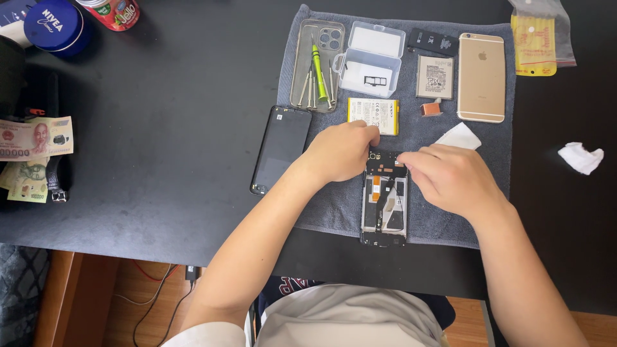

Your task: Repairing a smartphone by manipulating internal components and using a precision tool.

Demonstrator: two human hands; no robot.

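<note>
Resting curled, left hand (340,152) and right hand (450,177) pinch opened phone (384,209) (top end).

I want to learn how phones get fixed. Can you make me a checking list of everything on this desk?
Surface: black desk with a grey towel spread as a work mat.
Job's things: opened phone, back off, insides showing, lying on the towel.
Clutter: clear phone case holding screwdrivers; clear plastic box; yellow battery; grey battery; gold phone face down; black back cover; crumpled tissue; banknotes; blue tin.
Grips: left hand and right hand both rest on the opened phone's top end; whether either pinches something is hidden.
Cables: wires on the floor under the desk.
Surroundings: wooden floor.
</note>
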